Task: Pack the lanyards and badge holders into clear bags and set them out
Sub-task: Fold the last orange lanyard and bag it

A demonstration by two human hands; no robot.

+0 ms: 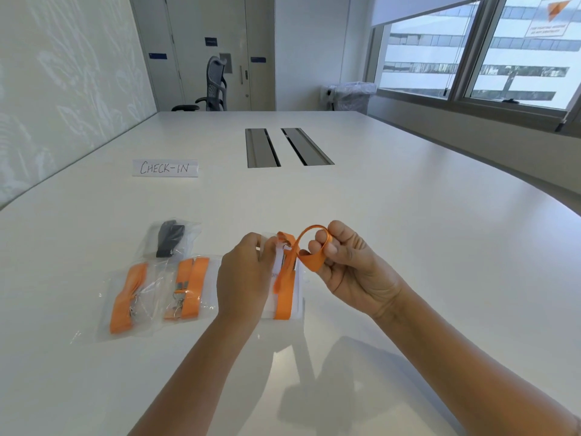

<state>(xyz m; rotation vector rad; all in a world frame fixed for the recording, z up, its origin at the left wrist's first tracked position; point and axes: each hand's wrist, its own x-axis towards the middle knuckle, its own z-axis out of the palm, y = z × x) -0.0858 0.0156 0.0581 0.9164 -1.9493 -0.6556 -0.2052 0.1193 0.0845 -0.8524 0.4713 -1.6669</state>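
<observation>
An orange lanyard [285, 291] runs down over a clear badge holder [298, 297] that lies on the white table [408, 231]. My left hand [243, 278] holds the top of the badge holder near the lanyard's metal clip. My right hand [352, 265] pinches a loop of the orange strap, raised above the holder. To the left lie three clear bags: two with orange lanyards [127, 297] [190, 287] and, behind them, one with a black lanyard [169, 239].
A paper sign reading CHECK-IN [165, 168] lies farther back on the left. Two grey cable hatches [287, 147] are set into the table's middle. An office chair [213, 84] stands at the far end. Windows run along the right.
</observation>
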